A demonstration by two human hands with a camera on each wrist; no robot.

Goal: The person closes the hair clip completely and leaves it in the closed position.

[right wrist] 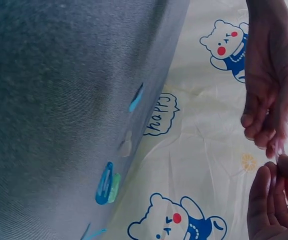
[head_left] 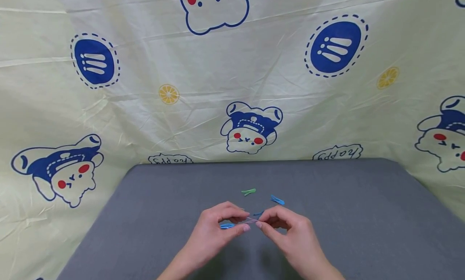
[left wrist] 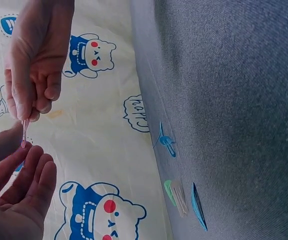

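A small pink snap hair clip [head_left: 251, 220] is held up between both hands over the table. My left hand [head_left: 214, 228] has its thumb and forefinger at one end of it, the other fingers bent loosely behind. From the other side my right hand [head_left: 294, 231] pinches the opposite end between thumb and forefinger. In the left wrist view the pink clip [left wrist: 24, 134] spans the short gap between the two sets of fingertips. A blue hair clip [head_left: 227, 226] shows through the gap between the left thumb and fingers.
On the grey table [head_left: 163, 199] beyond the hands lie a green hair clip [head_left: 248, 191] and a blue one [head_left: 277, 199]. A pale beige clip [left wrist: 181, 197] lies beside the green one in the left wrist view. A patterned cloth [head_left: 203, 126] hangs behind the table.
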